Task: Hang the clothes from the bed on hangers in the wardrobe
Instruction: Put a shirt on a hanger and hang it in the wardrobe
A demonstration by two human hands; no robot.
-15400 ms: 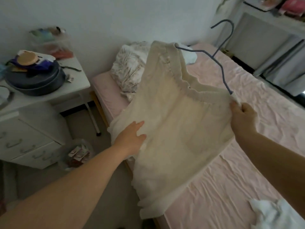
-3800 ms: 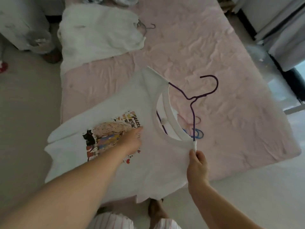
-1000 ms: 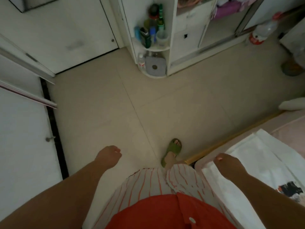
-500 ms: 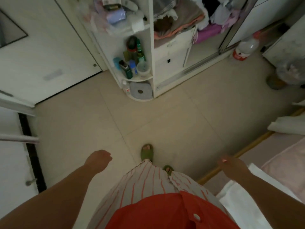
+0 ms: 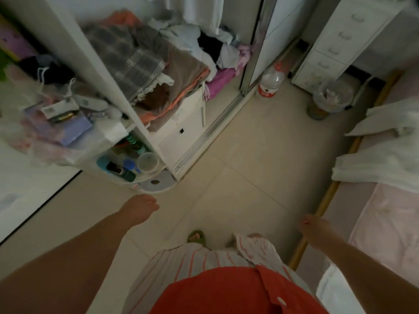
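Standing between the wardrobe point(image 5: 181, 123) and the bed point(image 5: 385, 223), looking pretty much straight down. Both hands are empty. The left hand point(image 5: 139, 208) hangs out over the floor tiles point(image 5: 249, 159) with the fingers loosely curled, holding nothing, just short of the rounded corner shelf point(image 5: 136, 168) that's full of bottles and a plastic cup. The right hand point(image 5: 314, 227) is down by the bed's wooden edge point(image 5: 326, 200), fingers relaxed and not on anything either.

The clothes are on the bed at the right: one white garment point(image 5: 376, 162) draped over the pink sheet and hanging over the edge, and another white piece point(image 5: 335, 293) at the bottom right corner, mostly cut off by the right arm. Can't make out any hangers on them from here, it's too blurry.

The wardrobe's sliding door is open, and inside there's a messy heap of folded clothes point(image 5: 158, 62) on top of a white drawer unit point(image 5: 181, 130). A big clear water bottle with a red label point(image 5: 271, 81) stands on the floor by the door track, and a small bin with a plastic liner point(image 5: 328, 100) sits near the head of the bed, next to a white chest of drawers point(image 5: 335, 39). One green slipper point(image 5: 196, 237) peeks out below a striped skirt.
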